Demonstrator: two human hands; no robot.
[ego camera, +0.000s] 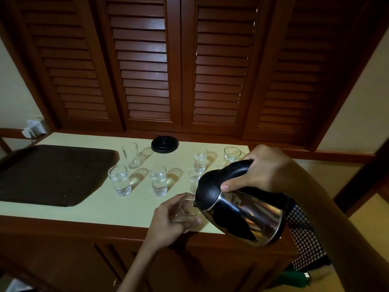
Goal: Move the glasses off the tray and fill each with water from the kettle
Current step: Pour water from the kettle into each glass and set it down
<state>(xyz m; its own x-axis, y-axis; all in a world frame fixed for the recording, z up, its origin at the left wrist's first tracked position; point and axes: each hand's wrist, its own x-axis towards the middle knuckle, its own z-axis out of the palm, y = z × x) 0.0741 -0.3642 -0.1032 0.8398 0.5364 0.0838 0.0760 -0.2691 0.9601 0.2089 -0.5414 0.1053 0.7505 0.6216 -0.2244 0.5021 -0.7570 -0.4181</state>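
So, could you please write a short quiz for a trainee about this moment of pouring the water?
1. True or false: no glass stands on the tray.
2. Which hand grips the handle of the kettle? A) the left B) the right C) both
3. Fill in: the kettle's spout is at the rim of a glass held by the ___ hand.
Key: 1 true; 2 B, the right hand; 3 left, the left hand is curled round it.

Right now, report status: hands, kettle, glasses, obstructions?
Left hand grips clear drinking glass at pale counter edge. Right hand tilts steel, black-lidded kettle, spout at its rim. Six more glasses off dark tray. Nothing blocking.
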